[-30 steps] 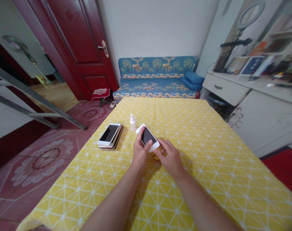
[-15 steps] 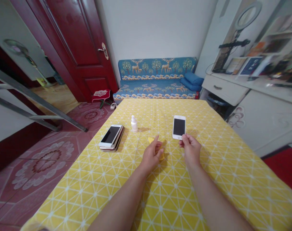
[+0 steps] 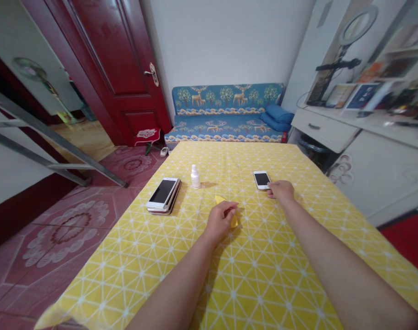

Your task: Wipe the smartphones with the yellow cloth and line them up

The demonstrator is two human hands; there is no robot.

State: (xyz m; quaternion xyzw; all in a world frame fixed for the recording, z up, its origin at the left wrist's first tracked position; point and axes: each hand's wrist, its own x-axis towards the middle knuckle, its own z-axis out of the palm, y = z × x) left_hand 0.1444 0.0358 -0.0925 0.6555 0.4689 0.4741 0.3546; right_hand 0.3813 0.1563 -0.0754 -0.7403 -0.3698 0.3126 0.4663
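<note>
My right hand [image 3: 281,190] pinches the near right corner of a small white smartphone [image 3: 262,180], held low at the tabletop with its dark screen up. Whether the phone fully rests on the table I cannot tell. Left of it, my left hand [image 3: 221,217] has its fingers curled around a yellow cloth [image 3: 234,222], and parts of the cloth stick out past the fingers. Beyond that hand a small white bottle [image 3: 195,178] stands upright with its cap on. At the table's left side lies a stack of phones [image 3: 164,196], a white one on top.
A yellow patterned cloth covers the table [image 3: 260,284]. Behind it stands a blue sofa [image 3: 222,123] with deer figures. A metal ladder [image 3: 71,160] and a red stool [image 3: 147,135] are at the left, and a white cabinet desk [image 3: 327,130] is at the right.
My right hand has moved the white smartphone to the right and lowered it from a tilted-up pose to nearly flat. The fingers of my left hand have curled in over the yellow cloth.
</note>
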